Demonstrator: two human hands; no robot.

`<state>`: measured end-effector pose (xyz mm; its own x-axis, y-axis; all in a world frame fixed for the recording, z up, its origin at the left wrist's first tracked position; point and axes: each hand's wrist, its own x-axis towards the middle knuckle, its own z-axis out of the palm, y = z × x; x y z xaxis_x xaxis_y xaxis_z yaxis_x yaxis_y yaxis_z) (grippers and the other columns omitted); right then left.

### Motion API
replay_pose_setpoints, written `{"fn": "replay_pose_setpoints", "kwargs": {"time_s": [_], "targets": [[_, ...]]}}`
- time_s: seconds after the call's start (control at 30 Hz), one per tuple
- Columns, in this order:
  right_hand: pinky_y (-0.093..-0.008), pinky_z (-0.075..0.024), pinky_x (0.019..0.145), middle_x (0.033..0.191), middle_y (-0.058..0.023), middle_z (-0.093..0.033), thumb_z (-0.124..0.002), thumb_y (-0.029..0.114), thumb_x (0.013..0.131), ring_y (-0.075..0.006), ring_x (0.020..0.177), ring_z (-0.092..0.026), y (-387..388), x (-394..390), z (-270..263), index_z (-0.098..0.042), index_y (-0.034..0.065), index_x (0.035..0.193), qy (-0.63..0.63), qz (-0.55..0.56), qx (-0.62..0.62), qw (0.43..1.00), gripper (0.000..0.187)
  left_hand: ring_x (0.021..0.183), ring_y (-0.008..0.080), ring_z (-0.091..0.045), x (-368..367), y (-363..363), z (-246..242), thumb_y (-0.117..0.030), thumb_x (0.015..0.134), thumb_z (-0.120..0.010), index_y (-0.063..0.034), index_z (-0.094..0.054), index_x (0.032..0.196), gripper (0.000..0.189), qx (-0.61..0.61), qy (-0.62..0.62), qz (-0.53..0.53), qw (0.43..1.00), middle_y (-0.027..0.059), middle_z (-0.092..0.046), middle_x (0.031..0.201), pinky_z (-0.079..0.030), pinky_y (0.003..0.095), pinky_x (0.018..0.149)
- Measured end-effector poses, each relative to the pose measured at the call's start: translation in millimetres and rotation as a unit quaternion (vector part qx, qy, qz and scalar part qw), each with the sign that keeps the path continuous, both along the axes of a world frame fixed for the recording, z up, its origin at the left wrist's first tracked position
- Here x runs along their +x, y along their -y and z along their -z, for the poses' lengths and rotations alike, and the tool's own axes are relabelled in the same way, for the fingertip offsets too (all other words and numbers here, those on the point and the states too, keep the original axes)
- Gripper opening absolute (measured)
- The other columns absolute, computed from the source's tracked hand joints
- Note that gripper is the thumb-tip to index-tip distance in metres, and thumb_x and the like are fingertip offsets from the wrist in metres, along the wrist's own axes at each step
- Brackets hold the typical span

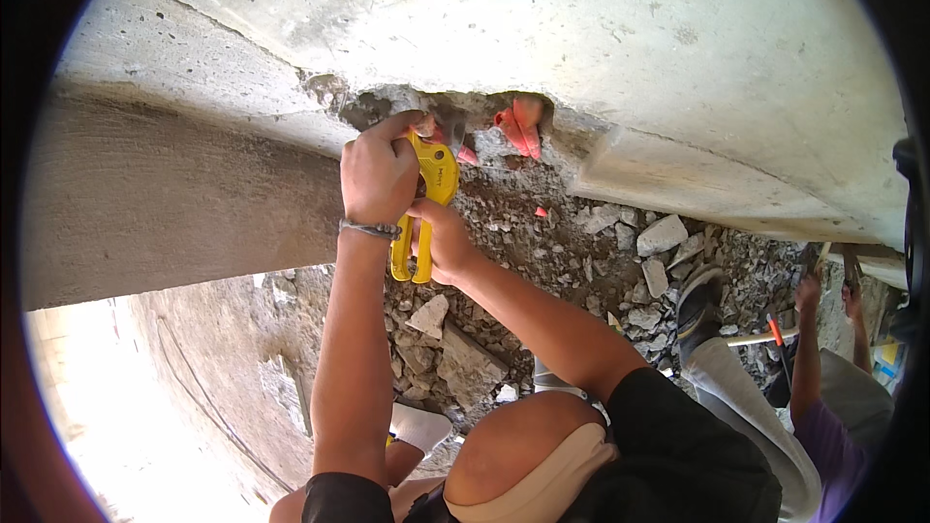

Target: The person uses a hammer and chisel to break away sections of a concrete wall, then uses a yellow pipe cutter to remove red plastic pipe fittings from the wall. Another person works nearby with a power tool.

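My right hand grips the handles of a yellow ratchet-type plastic pipe cutter. Its head points up into a broken-out cavity at the base of a concrete wall. Against the cutter's head rests my left hand, fingers curled and the index finger reaching to the cavity's edge; what lies within its fingers is hidden. A reddish pipe piece shows by the cutter's jaw, partly covered. To the right, red plastic pipe ends stick out of the cavity, and a short pink piece lies between.
Concrete rubble covers the ground below the wall. A concrete beam borders the left side. At the right, another person's hands hold tools, with a shoe nearer me. A cable runs along the lower left.
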<state>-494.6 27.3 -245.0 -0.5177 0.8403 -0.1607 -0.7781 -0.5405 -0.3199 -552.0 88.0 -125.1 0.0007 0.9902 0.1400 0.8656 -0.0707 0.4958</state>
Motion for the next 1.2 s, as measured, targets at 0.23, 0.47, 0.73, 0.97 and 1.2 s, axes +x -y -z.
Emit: {"fn": "replay_pose_setpoints", "kwargs": {"time_s": [0.23, 0.47, 0.73, 0.97, 1.2], "targets": [[-0.0401, -0.0498, 0.08, 0.099, -0.001, -0.062, -0.056, 0.024, 0.084, -0.015, 0.095, -0.056, -1, 5, -16, -0.061, 0.0097, 0.105, -0.056, -0.024, 0.0, 0.998, 0.025, 0.086, 0.0308, -0.07, 1, 3, -6, -0.012, 0.084, -0.048, -0.0109, -0.072, 0.109, 0.035, -0.042, 0.031, -0.021, 0.998, 0.0166, -0.071, 0.095, -0.054, 0.0369, 0.079], [-0.0401, -0.0459, 0.082, 0.094, -0.0054, -0.064, -0.055, 0.028, 0.087, -0.0179, 0.087, -0.059, -2, -3, 3, -0.06, 0.0072, 0.101, -0.016, 0.013, -0.016, 1.0, 0.026, 0.086, 0.0313, -0.07, -1, -1, 0, -0.012, 0.083, -0.049, -0.011, -0.071, 0.11, 0.035, -0.008, 0.021, 0.003, 1.0, 0.0167, -0.071, 0.093, -0.054, 0.0374, 0.077], [-0.0425, -0.0462, 0.087, 0.108, -0.0072, -0.061, -0.057, 0.03, 0.088, -0.0196, 0.097, -0.058, -1, 2, -15, -0.057, 0.0077, 0.112, -0.101, -0.007, -0.03, 0.994, 0.033, 0.08, 0.0332, -0.069, -3, 1, -1, -0.012, 0.082, -0.048, -0.0117, -0.071, 0.11, 0.036, -0.018, 0.022, -0.005, 1.0, 0.0177, -0.071, 0.091, -0.054, 0.0393, 0.074], [-0.0433, -0.0474, 0.086, 0.102, -0.009, -0.061, -0.055, 0.032, 0.092, -0.0187, 0.093, -0.058, 1, -3, -1, -0.055, 0.0053, 0.112, -0.02, 0.041, -0.052, 0.998, 0.033, 0.074, 0.0302, -0.069, -2, 0, 1, -0.013, 0.082, -0.047, -0.0118, -0.072, 0.109, 0.037, -0.003, 0.021, 0.001, 1.0, 0.0177, -0.071, 0.086, -0.053, 0.0378, 0.071], [-0.0458, -0.0425, 0.094, 0.113, -0.0097, -0.058, -0.057, 0.039, 0.088, -0.0213, 0.103, -0.055, 0, 4, -12, -0.054, 0.005, 0.118, -0.088, -0.006, -0.03, 0.996, 0.045, 0.07, 0.0295, -0.069, -5, 0, 2, -0.012, 0.081, -0.048, -0.0114, -0.072, 0.108, 0.036, 0.007, 0.038, 0.003, 0.999, 0.0181, -0.07, 0.083, -0.054, 0.0372, 0.069]]}}
